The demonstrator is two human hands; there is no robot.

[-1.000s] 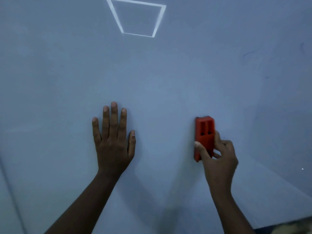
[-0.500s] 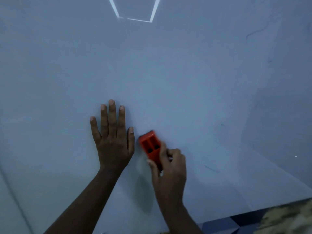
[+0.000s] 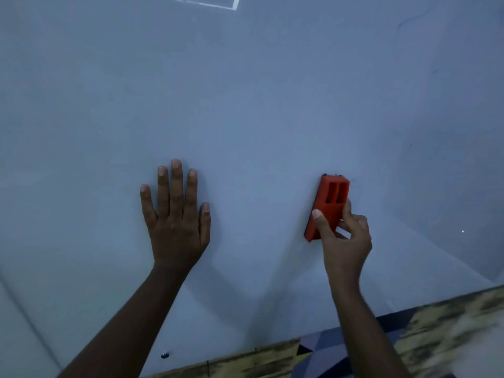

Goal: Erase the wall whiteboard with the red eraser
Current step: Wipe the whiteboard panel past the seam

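- Your right hand (image 3: 345, 238) pinches the red eraser (image 3: 328, 207) between thumb and fingers, flat against the whiteboard (image 3: 259, 105), to the right of your left hand (image 3: 177, 214).
- Your left hand rests flat on the board, fingers straight and spread.
- The board looks mostly clean here; I think faint marks (image 3: 409, 21) at the upper right remain.
- The board's edges are cut off; the felt side is hidden.

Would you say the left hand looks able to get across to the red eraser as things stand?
Probably yes. The left hand lies flat on the whiteboard, with only bare board between it and the red eraser. The right hand already grips the eraser's lower part, though.
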